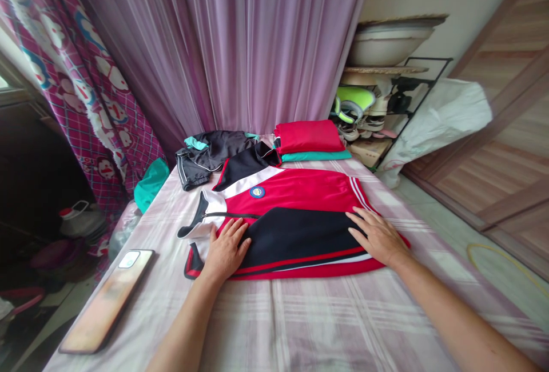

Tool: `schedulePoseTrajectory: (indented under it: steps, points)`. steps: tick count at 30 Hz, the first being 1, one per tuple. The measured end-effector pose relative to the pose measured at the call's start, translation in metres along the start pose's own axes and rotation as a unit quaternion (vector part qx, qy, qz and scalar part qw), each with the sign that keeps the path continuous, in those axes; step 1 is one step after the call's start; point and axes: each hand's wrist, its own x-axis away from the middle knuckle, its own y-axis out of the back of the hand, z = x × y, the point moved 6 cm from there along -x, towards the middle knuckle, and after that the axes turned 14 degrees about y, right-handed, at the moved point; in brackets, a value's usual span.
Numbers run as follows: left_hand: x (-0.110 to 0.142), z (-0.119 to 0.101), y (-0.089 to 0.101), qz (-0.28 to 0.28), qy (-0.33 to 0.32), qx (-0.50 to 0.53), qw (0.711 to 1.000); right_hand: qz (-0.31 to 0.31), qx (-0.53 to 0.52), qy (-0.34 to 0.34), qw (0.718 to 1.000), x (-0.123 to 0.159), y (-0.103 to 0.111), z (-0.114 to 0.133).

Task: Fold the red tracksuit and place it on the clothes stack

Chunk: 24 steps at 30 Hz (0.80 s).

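A red, black and white zip-neck jacket [300,189] lies flat on the checked cloth, its collar toward the left and its striped hem toward the right. One black sleeve is laid lengthwise over its near side; the far side still spreads outward with a black sleeve. My left hand [227,249] rests with fingers apart on the jacket near the collar and shoulder. Toward the hem, my right hand [377,236] lies flat with spread fingers at the end of the folded sleeve. Neither hand grips anything.
Behind the jacket are a dark crumpled garment [214,152] and a folded red and green stack [311,138]. A phone [109,303] lies at the left on the checked cloth [291,320]. A shoe rack [386,98] stands back right, beside a white bag [446,120].
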Motion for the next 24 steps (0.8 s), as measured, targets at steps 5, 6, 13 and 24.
schedulePoseTrajectory:
  steps: [5, 6, 13, 24]
  points:
    - [0.0, 0.001, -0.001, -0.017, -0.005, -0.006, 1.0, 0.009, -0.005, -0.004, 1.0, -0.002, 0.001, 0.0]
    - [-0.001, 0.002, -0.001, -0.018, -0.004, -0.007, 1.0, 0.012, -0.009, -0.006, 1.0, -0.002, 0.001, 0.001]
    - [-0.003, 0.005, -0.004, -0.024, -0.005, -0.006, 1.0, 0.07, -0.059, -0.018, 0.996, -0.011, 0.008, 0.003]
    - [-0.003, 0.012, -0.007, -0.016, -0.004, 0.012, 1.0, 0.071, -0.139, -0.088, 0.984, -0.107, 0.007, -0.063]
